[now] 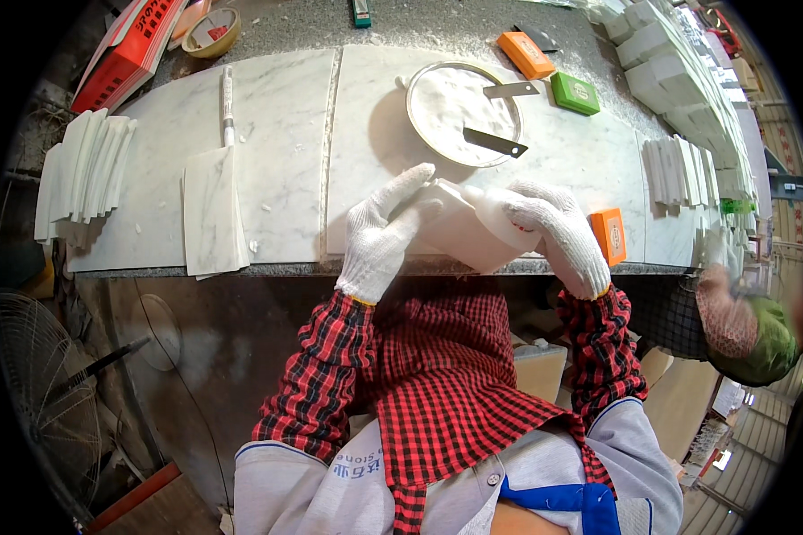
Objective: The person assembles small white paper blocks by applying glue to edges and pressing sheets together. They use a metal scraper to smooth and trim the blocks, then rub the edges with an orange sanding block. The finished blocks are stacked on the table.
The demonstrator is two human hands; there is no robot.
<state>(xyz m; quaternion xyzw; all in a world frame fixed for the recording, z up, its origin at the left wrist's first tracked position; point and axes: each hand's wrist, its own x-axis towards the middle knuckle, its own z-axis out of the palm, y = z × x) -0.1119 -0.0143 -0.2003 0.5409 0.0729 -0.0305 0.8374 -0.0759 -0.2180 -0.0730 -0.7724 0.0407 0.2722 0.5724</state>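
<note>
My left hand (379, 236), in a white knit glove, grips the left side of a thin white stone tile (459, 236) tilted up at the table's front edge. My right hand (562, 234), gloved alike, is closed round a white squeeze bottle (500, 214). The bottle's nozzle points left at the tile's upper edge, near my left fingertips. Behind the tile stands a round metal bowl (430, 96) of white powder or paste. Two flat metal blades, one light (510, 89) and one dark (495, 143), rest across its rim.
Stacked white tiles stand at left (85, 169) and right (682, 174). Nearer lie flat tiles (212, 209) and a marker pen (228, 107). Orange boxes (525, 55) (608, 236) and a green box (575, 94) surround the bowl. A co-worker's arm (727, 308) shows at right, a fan (49, 383) at left.
</note>
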